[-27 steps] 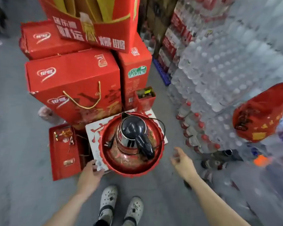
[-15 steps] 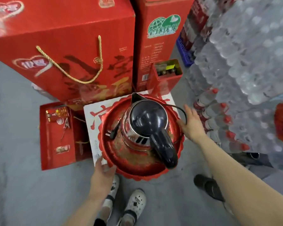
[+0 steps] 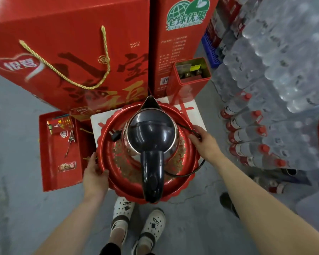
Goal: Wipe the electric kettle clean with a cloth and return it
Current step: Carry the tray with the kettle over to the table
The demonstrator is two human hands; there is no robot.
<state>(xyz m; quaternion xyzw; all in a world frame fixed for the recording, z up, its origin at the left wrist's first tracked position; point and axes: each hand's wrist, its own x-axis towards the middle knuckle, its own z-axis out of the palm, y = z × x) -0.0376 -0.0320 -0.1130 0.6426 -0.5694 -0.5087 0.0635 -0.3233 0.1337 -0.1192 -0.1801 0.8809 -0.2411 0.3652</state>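
Observation:
A steel electric kettle [image 3: 151, 137] with a black lid and black handle stands inside a round red tray [image 3: 189, 178], its spout pointing away from me. Its black cord [image 3: 190, 172] loops over the tray's right side, and the plug lies at the tray's left. My left hand [image 3: 95, 174] grips the tray's near-left rim. My right hand [image 3: 204, 142] holds the tray's right rim, over the cord. The tray rests on a white box with red print [image 3: 195, 112]. No cloth is in view.
Large red gift boxes [image 3: 72, 57] stand close behind the tray. An open red box lid [image 3: 61, 150] with small items lies on the floor to the left. Stacked packs of water bottles [image 3: 265, 89] fill the right side. My feet [image 3: 136, 219] stand on grey concrete below the tray.
I have leaned in closer over the kettle. My right hand came in from the lower right to the tray's right rim, and my left hand closed on the near-left rim.

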